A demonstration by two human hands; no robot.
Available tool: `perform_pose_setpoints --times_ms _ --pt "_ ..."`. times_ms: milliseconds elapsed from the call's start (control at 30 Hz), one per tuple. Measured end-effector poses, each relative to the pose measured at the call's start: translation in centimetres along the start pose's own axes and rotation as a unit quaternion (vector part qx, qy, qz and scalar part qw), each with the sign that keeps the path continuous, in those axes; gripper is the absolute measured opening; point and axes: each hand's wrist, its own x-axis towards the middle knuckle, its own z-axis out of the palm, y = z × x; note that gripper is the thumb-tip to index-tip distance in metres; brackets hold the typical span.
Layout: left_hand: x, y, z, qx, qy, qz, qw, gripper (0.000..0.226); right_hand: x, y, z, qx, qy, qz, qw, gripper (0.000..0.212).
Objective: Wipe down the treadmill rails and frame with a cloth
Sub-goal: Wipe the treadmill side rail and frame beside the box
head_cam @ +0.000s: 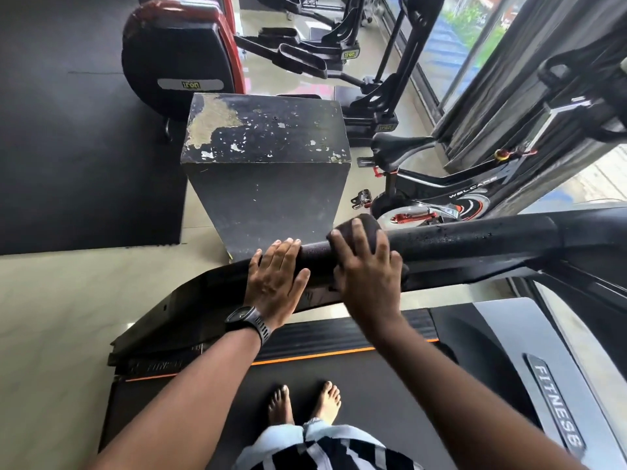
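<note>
Two bare hands were on the treadmill's padded handrail (475, 240), which ran across the view above the belt. The left hand (276, 283) lay flat over the rail's near end, fingers stretched out and close together, palm down, clutching nothing; a dark wristwatch (249, 322) sat on that wrist. Just beside it, the right hand (368, 278) pressed a dark cloth (364, 228) against the rail, fingers spread over the fabric and curling round it, so that the cloth was wrapped over the top of the foam. The cloth bulged up beyond the fingertips. Droplets or specks dotted the rail's surface further along to the right.

The person stood barefoot on the treadmill belt (390, 385), both feet (305, 401) together near the middle, with an orange stripe (339, 352) edging the deck ahead of them. A grey side panel (556, 398) lettered FITNESS ran along the right. Beyond the rail stood a scuffed black box (268, 157) with flaking paint, a spin bike (441, 188) to its right, and ellipticals (339, 59) further back on the pale floor.
</note>
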Motion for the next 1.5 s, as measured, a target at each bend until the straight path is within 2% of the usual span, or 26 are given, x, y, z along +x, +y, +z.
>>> perform_pose_setpoints --times_ms 67,133,200,233,300,367,433,500,567,633,667,733,800,867,900,1000,1067,1167,1267,1333,1400,1467,1500 --pt "0.0 -0.1 0.1 0.002 0.009 0.007 1.000 0.056 -1.0 -1.5 0.7 0.006 0.002 -0.025 1.000 0.053" --pt "0.0 -0.2 0.3 0.009 0.028 0.015 0.999 0.054 0.9 -2.1 1.0 0.003 0.009 -0.099 0.995 0.048" --pt "0.0 -0.1 0.3 0.015 0.039 0.020 0.999 0.054 3.9 -1.2 0.4 0.000 -0.023 -0.152 0.988 0.039" --pt "0.0 -0.1 0.2 0.015 0.038 0.021 0.999 0.054 5.0 -0.5 -0.1 0.002 -0.045 -0.146 0.988 0.037" --pt "-0.1 -0.2 0.2 0.012 0.032 0.022 0.999 0.056 5.4 1.0 -0.5 0.010 -0.070 -0.077 0.995 0.039" --pt "0.0 -0.3 0.2 0.012 0.026 0.024 0.999 0.057 3.4 1.1 -0.4 0.007 -0.038 0.007 0.999 0.047" --pt "0.0 -0.4 0.2 0.013 0.025 0.030 0.999 0.057 0.4 -0.3 0.1 -0.011 -0.004 0.028 1.000 0.055" --pt "0.0 -0.4 0.4 0.008 0.030 0.025 0.999 0.056 -1.0 -1.8 0.8 0.000 0.004 -0.001 1.000 0.056" --pt "0.1 -0.2 0.6 0.003 0.036 0.008 0.999 0.056 0.5 -2.4 1.1 0.008 0.016 -0.079 0.997 0.048" --pt "0.1 0.0 0.6 -0.003 0.039 -0.001 0.999 0.057 3.4 -1.8 0.4 0.003 -0.017 -0.152 0.988 0.040" --pt "0.1 0.2 0.6 -0.007 0.038 -0.003 0.999 0.057 4.7 -0.9 -0.2 -0.001 -0.044 -0.156 0.987 0.038" --pt "0.1 0.3 0.5 -0.019 0.034 -0.010 0.999 0.056 5.3 1.2 -0.7 0.014 -0.074 -0.084 0.994 0.037" --pt "0.2 0.5 0.4 -0.030 0.030 -0.017 0.999 0.055 3.2 2.1 -0.8 0.024 -0.031 0.022 0.999 0.043" --pt "0.3 0.7 0.5 -0.034 0.029 -0.018 0.999 0.054 0.4 0.8 -0.3 0.009 0.011 0.051 0.999 0.051" --pt "0.4 0.9 0.5 -0.035 0.028 -0.018 0.999 0.053 -0.5 -0.1 0.2 0.007 0.019 0.029 0.999 0.053" --pt "0.5 1.5 0.5 -0.036 0.031 -0.018 0.999 0.054 0.8 -1.1 1.2 0.009 0.030 -0.111 0.993 0.044" --pt "0.6 1.8 0.4 -0.035 0.033 -0.019 0.999 0.054 3.5 0.0 0.3 0.011 -0.008 -0.146 0.989 0.037" --pt "0.5 1.8 0.5 -0.040 0.026 -0.019 0.999 0.053 5.0 2.8 -0.7 0.020 -0.057 -0.042 0.997 0.036" --pt "0.5 1.9 0.5 -0.041 0.023 -0.016 0.999 0.052 1.9 2.5 -0.4 0.016 0.000 0.043 0.999 0.048" --pt "0.6 2.2 0.5 -0.041 0.029 -0.018 0.999 0.052 -0.4 0.7 0.3 0.009 0.013 0.010 1.000 0.051" --pt "0.7 2.5 0.5 -0.040 0.040 -0.019 0.998 0.051 0.0 -0.6 1.0 0.015 0.028 -0.076 0.997 0.047" --pt "0.8 2.8 0.5 -0.041 0.046 -0.019 0.998 0.053 2.7 -0.1 0.5 0.019 -0.005 -0.136 0.991 0.042" --pt "0.8 2.9 0.5 -0.042 0.040 -0.018 0.998 0.053 4.1 0.7 -0.1 0.022 -0.033 -0.132 0.990 0.040"
